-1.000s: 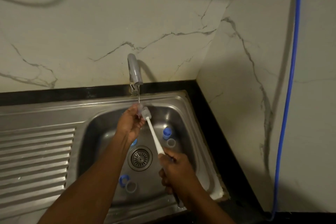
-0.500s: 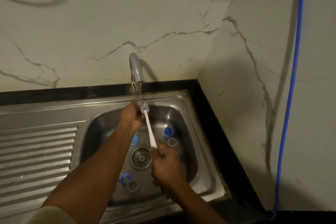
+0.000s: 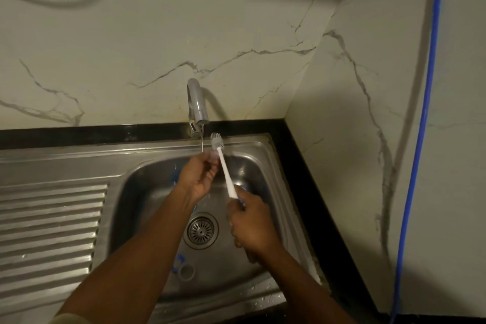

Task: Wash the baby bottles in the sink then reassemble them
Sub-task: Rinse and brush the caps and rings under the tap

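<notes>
The left hand (image 3: 198,179) grips a small clear part (image 3: 212,157) under the tap (image 3: 197,105); the right hand (image 3: 251,223) grips the brush (image 3: 223,163).

A small clear bottle part (image 3: 211,158), blurred, is gripped in the left hand (image 3: 199,178) under a thin stream from the chrome tap (image 3: 197,102). A white bottle brush (image 3: 223,163) is held by its handle in the right hand (image 3: 251,221), its grey bristle head raised beside the stream. Blue rings (image 3: 179,262) are seen lying in the steel sink (image 3: 131,218) near the drain strainer (image 3: 201,230).
</notes>
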`<state>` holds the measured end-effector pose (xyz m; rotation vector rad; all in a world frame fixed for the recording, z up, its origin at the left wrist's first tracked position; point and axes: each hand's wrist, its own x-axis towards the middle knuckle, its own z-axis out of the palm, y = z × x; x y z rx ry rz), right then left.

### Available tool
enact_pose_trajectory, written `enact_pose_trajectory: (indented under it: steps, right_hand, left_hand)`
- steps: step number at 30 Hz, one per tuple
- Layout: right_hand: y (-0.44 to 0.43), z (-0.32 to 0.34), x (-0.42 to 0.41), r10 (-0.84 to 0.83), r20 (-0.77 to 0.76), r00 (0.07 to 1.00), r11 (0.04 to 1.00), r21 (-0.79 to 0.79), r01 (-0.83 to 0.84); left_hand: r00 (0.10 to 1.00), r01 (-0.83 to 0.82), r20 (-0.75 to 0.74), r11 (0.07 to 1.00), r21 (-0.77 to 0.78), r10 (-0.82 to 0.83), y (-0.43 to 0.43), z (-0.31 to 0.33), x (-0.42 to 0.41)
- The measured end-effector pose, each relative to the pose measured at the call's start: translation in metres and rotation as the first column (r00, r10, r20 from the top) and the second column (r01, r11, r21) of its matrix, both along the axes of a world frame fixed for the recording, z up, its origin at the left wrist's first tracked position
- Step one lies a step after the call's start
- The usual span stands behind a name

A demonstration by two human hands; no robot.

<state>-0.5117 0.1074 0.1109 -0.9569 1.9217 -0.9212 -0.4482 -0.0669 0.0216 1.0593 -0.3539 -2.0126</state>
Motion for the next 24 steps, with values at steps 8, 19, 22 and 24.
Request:
enact_pose_trajectory:
  steps: [8,19,22,24]
  right_hand:
    - [0.029,0.006,0.004,0.175,-0.185,0.967,0.984,0.002,-0.178]
    - [0.019,-0.001,0.027,0.048,0.028,0.998,0.999,-0.018,-0.048]
    - [-0.005,0.006,0.018,-0.109,0.236,0.966,0.993,0.066,0.096]
    - [0.001,0.014,0.022,-0.083,0.318,0.944,0.996,0.051,0.070]
  left_hand:
    - [0.946,-0.176,0.247,0.973,-0.150,0.209,-0.010,-0.004,0.014]
    - [0.964,-0.225,-0.109,0.964,0.144,0.241,-0.012,0.005,0.004]
    - [0.979,-0.164,-0.105,0.982,0.099,0.174,0.002,0.009,-0.006]
    - [0.975,-0.186,-0.104,0.977,0.106,0.197,0.001,0.012,-0.005]
